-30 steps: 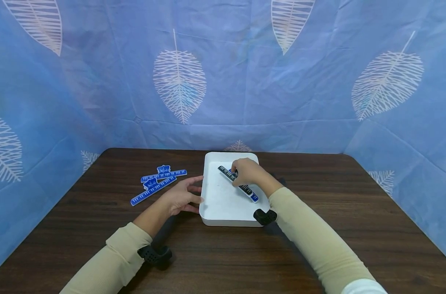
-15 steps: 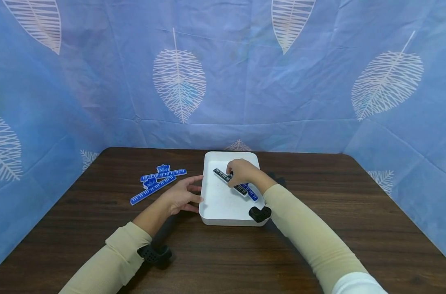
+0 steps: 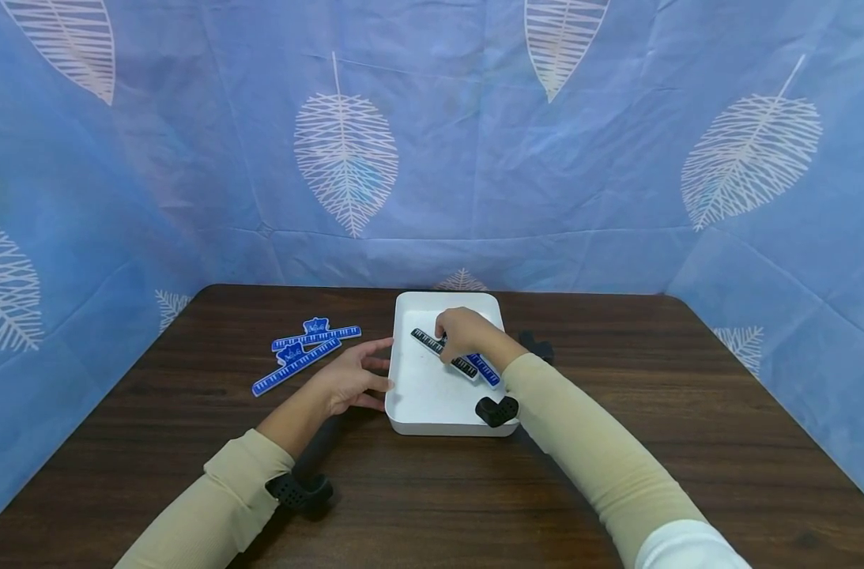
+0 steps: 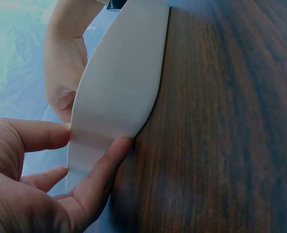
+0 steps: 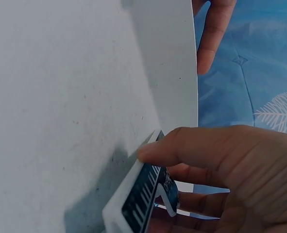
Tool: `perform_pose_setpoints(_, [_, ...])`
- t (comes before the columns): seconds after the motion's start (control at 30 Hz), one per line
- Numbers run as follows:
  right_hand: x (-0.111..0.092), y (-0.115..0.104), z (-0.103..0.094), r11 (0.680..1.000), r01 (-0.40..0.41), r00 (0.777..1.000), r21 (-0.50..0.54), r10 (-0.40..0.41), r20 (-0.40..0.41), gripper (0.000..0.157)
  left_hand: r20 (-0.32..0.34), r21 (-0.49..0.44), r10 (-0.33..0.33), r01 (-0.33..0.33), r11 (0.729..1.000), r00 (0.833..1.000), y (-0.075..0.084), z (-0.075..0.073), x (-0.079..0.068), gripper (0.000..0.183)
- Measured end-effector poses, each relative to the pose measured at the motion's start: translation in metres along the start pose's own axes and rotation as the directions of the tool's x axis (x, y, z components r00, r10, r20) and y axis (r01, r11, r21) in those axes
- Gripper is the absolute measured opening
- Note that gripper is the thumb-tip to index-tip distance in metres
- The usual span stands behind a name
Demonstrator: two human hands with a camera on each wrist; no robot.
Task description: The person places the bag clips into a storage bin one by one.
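Observation:
My right hand (image 3: 467, 332) pinches a black sheet-music clip (image 3: 465, 368) with a piano-key pattern, low inside a white tray (image 3: 432, 407). In the right wrist view, the thumb lies on the edge of the black clip (image 5: 142, 196), with other fingers behind it. A blue clip (image 3: 484, 370) of the same kind lies in the tray just right of the black one, partly hidden by the hand. My left hand (image 3: 349, 383), fingers spread, touches the tray's left side. The left wrist view has those fingertips against the tray's outer wall (image 4: 116, 82).
Left of the tray, two blue piano-key clips lie on the brown table (image 3: 432, 506): a rear clip (image 3: 342, 334) and a front clip (image 3: 296, 374), close together. A dark object (image 3: 536, 346) shows right of the tray, partly behind the right arm. A blue leaf-print cloth (image 3: 474, 182) hangs behind.
My right hand has moved a little left with the black clip, uncovering more of the blue clip in the tray. The left hand and the tray have stayed in place.

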State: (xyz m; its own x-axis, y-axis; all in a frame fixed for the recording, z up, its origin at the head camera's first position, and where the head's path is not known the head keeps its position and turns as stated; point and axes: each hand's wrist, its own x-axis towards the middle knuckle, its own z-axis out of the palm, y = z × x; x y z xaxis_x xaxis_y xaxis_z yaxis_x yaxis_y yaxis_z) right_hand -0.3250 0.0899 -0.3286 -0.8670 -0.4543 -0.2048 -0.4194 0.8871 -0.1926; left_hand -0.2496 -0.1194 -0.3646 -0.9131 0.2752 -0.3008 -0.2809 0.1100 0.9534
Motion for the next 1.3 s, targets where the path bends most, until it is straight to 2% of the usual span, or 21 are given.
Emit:
perform_pose_setpoints(0.4, [-0.001, -0.003, -0.001, 1.000, -0.019, 1.000, 0.006, 0.019, -0.003, 0.044, 0.001, 0.001, -0.007, 0.007, 1.000, 1.000, -0.002, -0.003, 0.000, 0.079])
perform_pose_setpoints(0.87, [-0.009, -0.015, -0.014, 1.000, -0.023, 0.999, 0.010, 0.023, -0.023, 0.045, 0.008, -0.007, -0.002, 0.002, 1.000, 1.000, -0.001, -0.002, 0.000, 0.080])
perform_pose_setpoints(1.3, [-0.020, -0.012, -0.020, 1.000, -0.018, 0.999, 0.014, 0.019, -0.047, 0.048, 0.011, -0.001, 0.003, -0.003, 1.000, 1.000, -0.001, 0.000, -0.001, 0.080])
